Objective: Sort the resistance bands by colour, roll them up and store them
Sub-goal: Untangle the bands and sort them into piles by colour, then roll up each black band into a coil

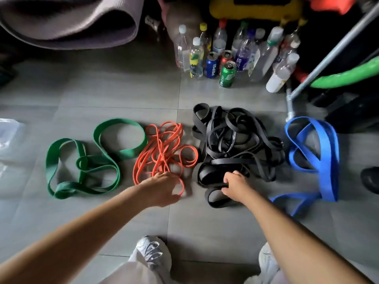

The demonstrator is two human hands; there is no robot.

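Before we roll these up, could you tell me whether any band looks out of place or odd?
Nothing is mis-sorted: green bands, orange bands, black bands and blue bands lie in separate piles. Only the black pile is a heavy tangle.

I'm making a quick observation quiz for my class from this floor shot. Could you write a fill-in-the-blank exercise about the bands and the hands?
1. From left to right the piles run green flat rubber bands, orange thin rubber bands, black flat rubber bands, then ____.
2. The left hand rests on the ____ pile.
3. The right hand closes on a wide band of the ____ pile.
4. The biggest, most tangled pile is ____.

Missing words: blue; orange; black; black
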